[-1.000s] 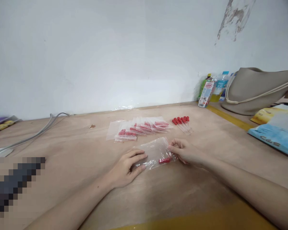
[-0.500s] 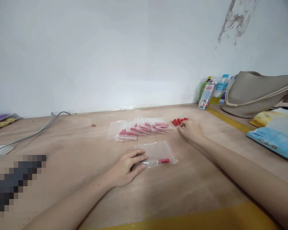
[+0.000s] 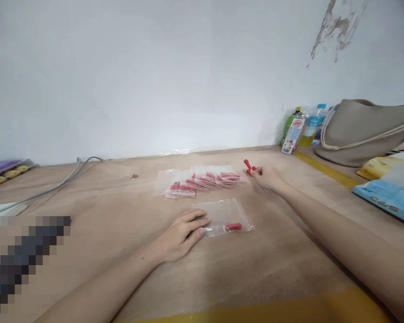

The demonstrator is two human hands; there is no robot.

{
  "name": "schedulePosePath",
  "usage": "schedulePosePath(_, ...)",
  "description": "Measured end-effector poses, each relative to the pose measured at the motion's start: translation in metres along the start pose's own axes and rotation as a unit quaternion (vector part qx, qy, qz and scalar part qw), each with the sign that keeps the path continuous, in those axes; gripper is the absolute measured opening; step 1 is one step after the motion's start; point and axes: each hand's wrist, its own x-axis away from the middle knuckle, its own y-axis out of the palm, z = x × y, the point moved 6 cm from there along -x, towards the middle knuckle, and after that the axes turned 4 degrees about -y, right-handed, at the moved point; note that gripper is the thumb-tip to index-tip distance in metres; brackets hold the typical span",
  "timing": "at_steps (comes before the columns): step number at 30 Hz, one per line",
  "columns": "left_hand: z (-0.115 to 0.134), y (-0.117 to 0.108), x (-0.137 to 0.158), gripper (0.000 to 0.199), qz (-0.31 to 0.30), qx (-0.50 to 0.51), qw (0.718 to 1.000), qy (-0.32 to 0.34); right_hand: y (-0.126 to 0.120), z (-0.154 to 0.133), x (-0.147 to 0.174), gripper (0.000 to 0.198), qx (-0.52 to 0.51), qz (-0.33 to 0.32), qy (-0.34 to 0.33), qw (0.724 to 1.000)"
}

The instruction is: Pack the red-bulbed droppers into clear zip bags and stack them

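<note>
My left hand lies with its fingers apart on the left end of a clear zip bag, holding it to the table. Inside that bag is one red pin-shaped piece, narrow at one end and rounded at the other. Farther back on the right, my right hand is closed, with fingertips pinching red pieces of the same kind; how many is hidden. One red piece sticks up at a tilt by the fingertips. Behind the open bag, a row of overlapping zip bags has red pieces inside.
Drink bottles and a grey bag stand at the back right. A blue and yellow packet lies before them. At left are a grey cable and a purple-and-yellow package. A white wall rises behind.
The neat row of red pieces under my right hand is broken up, with some now bunched at my fingertips. The left hand stays on the bag. The whole view has shifted slightly.
</note>
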Motion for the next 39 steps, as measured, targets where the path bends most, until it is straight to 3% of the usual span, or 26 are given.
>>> schedulePosePath(2, 0.0, 0.0, 0.0, 0.035, -0.003, -0.002, 1.0, -0.001, -0.004, -0.002, 0.013, 0.03, -0.144, 0.027, -0.039, 0.988)
schedulePosePath(4, 0.001, 0.0, 0.0, 0.035, 0.0, -0.004, 1.0, 0.0, -0.003, -0.004, 0.031, 0.033, -0.31, 0.054, -0.061, 0.947)
schedulePosePath(6, 0.001, -0.001, 0.0, 0.036, 0.009, -0.003, 1.0, 0.004, 0.005, -0.007, 0.051, 0.053, -0.418, 0.04, -0.056, 0.906)
schedulePosePath(8, 0.001, -0.001, 0.0, 0.036, 0.016, 0.003, 1.0, 0.01, 0.017, -0.011, 0.068, 0.069, -0.467, -0.004, -0.047, 0.883)
schedulePosePath(13, -0.001, 0.0, 0.0, 0.036, 0.016, 0.003, 1.0, 0.012, 0.027, -0.012, 0.083, 0.078, -0.502, 0.001, -0.003, 0.865)
schedulePosePath(19, -0.001, 0.0, 0.0, 0.037, 0.012, -0.004, 1.0, 0.004, 0.035, -0.014, 0.085, 0.056, -0.538, -0.018, 0.031, 0.842)
schedulePosePath(25, 0.0, -0.001, 0.0, 0.037, 0.021, 0.007, 1.0, 0.007, 0.013, 0.004, 0.072, 0.059, -0.492, 0.094, -0.028, 0.865)
schedulePosePath(28, -0.001, 0.0, 0.001, 0.037, 0.022, 0.009, 1.0, 0.007, 0.01, 0.013, 0.067, 0.059, -0.476, 0.106, -0.01, 0.873)
schedulePosePath(31, -0.001, 0.0, 0.001, 0.037, 0.021, 0.009, 1.0, 0.005, 0.018, 0.01, 0.071, 0.054, -0.5, 0.068, 0.033, 0.863)
schedulePosePath(37, -0.001, -0.001, 0.0, 0.041, 0.025, 0.003, 1.0, -0.001, 0.035, -0.019, 0.094, 0.018, -0.592, -0.055, 0.085, 0.8)
schedulePosePath(39, -0.002, -0.001, 0.001, 0.042, 0.025, 0.0, 1.0, -0.002, 0.037, -0.023, 0.098, 0.012, -0.601, -0.073, 0.094, 0.791)
